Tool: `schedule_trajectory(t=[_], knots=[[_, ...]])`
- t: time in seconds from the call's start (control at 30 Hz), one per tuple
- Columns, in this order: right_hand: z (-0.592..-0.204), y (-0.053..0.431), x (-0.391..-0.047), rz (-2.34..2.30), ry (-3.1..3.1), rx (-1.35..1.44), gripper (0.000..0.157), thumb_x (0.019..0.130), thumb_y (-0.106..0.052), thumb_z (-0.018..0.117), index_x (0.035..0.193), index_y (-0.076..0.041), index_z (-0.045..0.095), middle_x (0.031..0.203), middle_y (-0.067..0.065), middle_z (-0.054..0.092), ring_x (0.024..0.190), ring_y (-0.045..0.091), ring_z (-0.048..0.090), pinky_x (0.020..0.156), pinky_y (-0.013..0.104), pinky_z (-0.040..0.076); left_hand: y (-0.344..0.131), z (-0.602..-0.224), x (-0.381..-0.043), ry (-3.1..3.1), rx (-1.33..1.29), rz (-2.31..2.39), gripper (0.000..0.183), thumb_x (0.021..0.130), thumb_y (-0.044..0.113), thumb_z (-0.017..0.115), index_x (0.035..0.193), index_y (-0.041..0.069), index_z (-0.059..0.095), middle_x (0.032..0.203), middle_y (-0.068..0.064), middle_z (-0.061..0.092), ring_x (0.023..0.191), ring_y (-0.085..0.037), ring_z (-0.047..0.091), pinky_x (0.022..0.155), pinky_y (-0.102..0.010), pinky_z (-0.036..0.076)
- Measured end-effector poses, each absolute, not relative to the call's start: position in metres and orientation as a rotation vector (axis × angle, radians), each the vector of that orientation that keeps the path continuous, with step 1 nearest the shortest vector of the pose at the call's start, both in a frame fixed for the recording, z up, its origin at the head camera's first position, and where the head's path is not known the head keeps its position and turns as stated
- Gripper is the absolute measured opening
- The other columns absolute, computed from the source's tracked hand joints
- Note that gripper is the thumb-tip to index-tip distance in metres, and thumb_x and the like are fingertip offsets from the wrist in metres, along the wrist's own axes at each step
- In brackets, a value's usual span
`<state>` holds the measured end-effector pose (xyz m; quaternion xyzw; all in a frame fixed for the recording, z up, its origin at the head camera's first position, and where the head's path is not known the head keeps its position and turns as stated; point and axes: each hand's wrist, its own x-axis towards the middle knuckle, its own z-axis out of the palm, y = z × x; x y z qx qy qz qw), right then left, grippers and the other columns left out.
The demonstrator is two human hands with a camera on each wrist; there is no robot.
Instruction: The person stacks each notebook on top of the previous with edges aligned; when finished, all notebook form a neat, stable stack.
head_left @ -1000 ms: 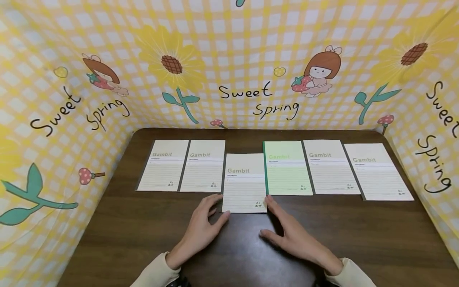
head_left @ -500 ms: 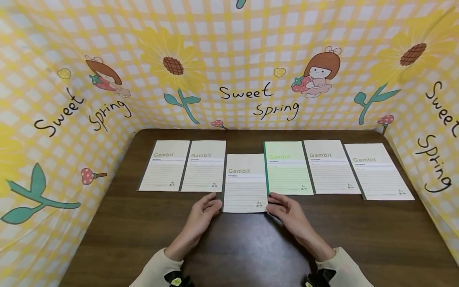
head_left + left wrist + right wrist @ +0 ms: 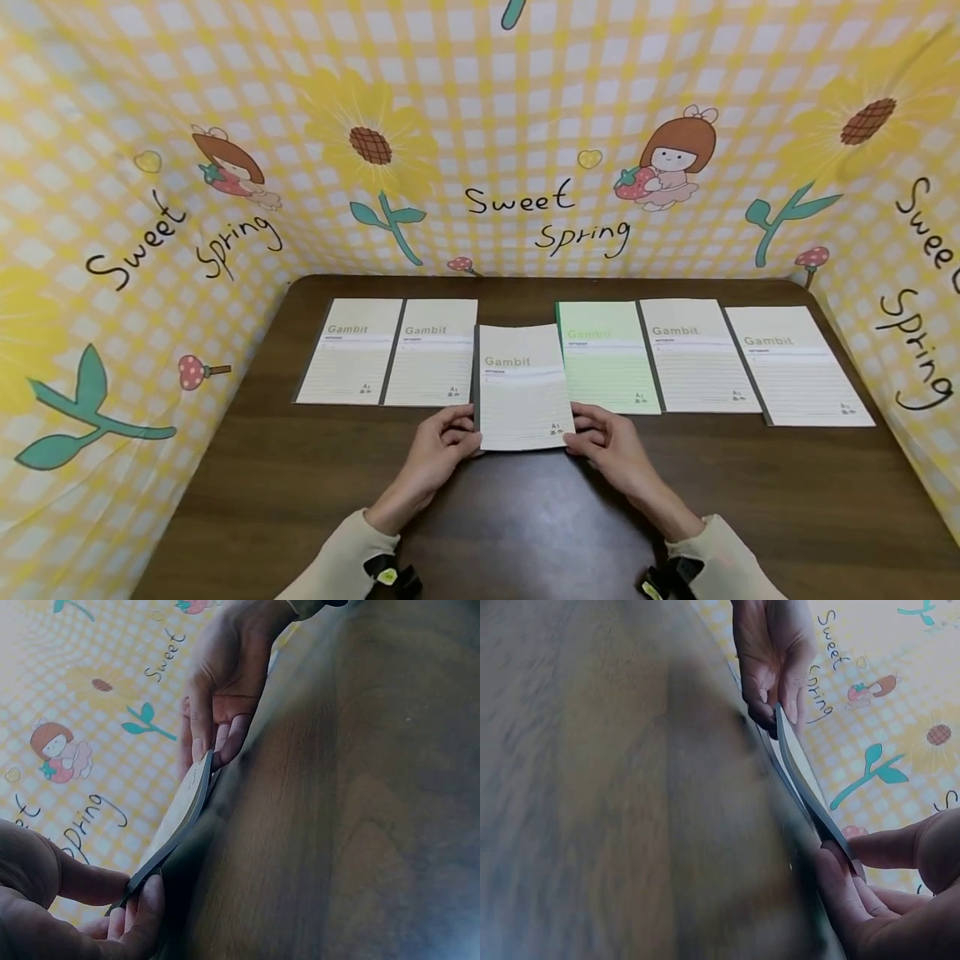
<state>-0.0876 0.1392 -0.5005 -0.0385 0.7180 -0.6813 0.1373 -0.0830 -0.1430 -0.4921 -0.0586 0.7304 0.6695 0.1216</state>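
A cream notebook with a dark spine, marked Gambit, is held between both hands at the middle of the row. My left hand pinches its lower left edge, thumb on the cover and fingers beneath. On the opposite edge my right hand pinches it the same way. Both wrist views show the notebook bowed between the hands, raised off the tabletop along its near edge. Just right of it lies a green notebook, its left side overlapped by the held one in the head view.
Two cream notebooks lie to the left and two more to the right, all flat on the dark wooden table. A yellow checked cloth with printed flowers surrounds the table's back and sides.
Both hands have closed in on the middle notebook, thumbs now over its cover. Its near edge has come up off the table and the cover now bends. The other notebooks stay put.
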Motion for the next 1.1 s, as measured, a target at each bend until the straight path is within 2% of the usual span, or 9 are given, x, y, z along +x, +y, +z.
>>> schedule_trajectory(t=[0.13,0.27,0.5,0.6,0.77,1.1], knots=[[-0.501,0.148,-0.09,-1.96,2.148,-0.069,0.056,0.094,0.005,0.07,0.146,0.011,0.051,0.119,0.034,0.067,0.085,0.007,0.074,0.08,0.025,0.063,-0.134,-0.492,-0.092,2.154,-0.093,1.93,0.049,0.096,-0.007,0.067,0.143,-0.006,0.056,0.119,-0.023,0.06,0.093,-0.017,0.068,0.077,-0.022,0.061],[-0.503,0.164,-0.095,-1.927,2.253,-0.002,0.055,0.094,0.006,0.07,0.146,0.008,0.053,0.116,0.032,0.068,0.082,0.005,0.072,0.076,0.023,0.062,-0.117,-0.494,-0.107,2.158,0.009,1.896,0.049,0.096,-0.004,0.069,0.143,-0.006,0.056,0.122,-0.027,0.061,0.096,-0.022,0.071,0.08,-0.029,0.064],[-0.502,0.188,-0.102,-1.862,2.368,0.066,0.053,0.096,-0.001,0.071,0.146,0.006,0.054,0.118,0.031,0.069,0.08,0.001,0.072,0.065,0.021,0.057,-0.09,-0.497,-0.131,2.161,0.08,1.837,0.051,0.094,-0.004,0.072,0.143,-0.007,0.057,0.121,-0.028,0.064,0.096,-0.021,0.073,0.08,-0.033,0.065],[-0.501,0.2,-0.102,-1.782,2.45,0.089,0.053,0.097,-0.008,0.073,0.145,0.006,0.056,0.12,0.03,0.07,0.078,-0.002,0.072,0.061,0.021,0.054,-0.078,-0.499,-0.138,2.158,0.102,1.819,0.054,0.093,-0.005,0.073,0.144,-0.008,0.056,0.121,-0.028,0.065,0.097,-0.025,0.075,0.081,-0.034,0.066],[-0.498,0.217,-0.11,-1.625,2.613,0.087,0.049,0.098,-0.017,0.074,0.14,0.004,0.062,0.123,0.029,0.07,0.079,-0.007,0.069,0.064,0.02,0.055,-0.062,-0.502,-0.147,2.327,0.198,1.699,0.059,0.089,0.002,0.079,0.144,-0.006,0.058,0.115,-0.023,0.073,0.098,-0.032,0.078,0.079,-0.031,0.064],[-0.493,0.238,-0.121,-1.429,2.795,0.044,0.045,0.095,-0.017,0.078,0.133,0.004,0.067,0.113,0.024,0.073,0.08,-0.01,0.063,0.064,0.017,0.055,-0.038,-0.501,-0.163,2.497,0.291,1.511,0.057,0.087,0.008,0.083,0.14,-0.002,0.064,0.114,-0.017,0.074,0.099,-0.027,0.077,0.08,-0.027,0.063]])
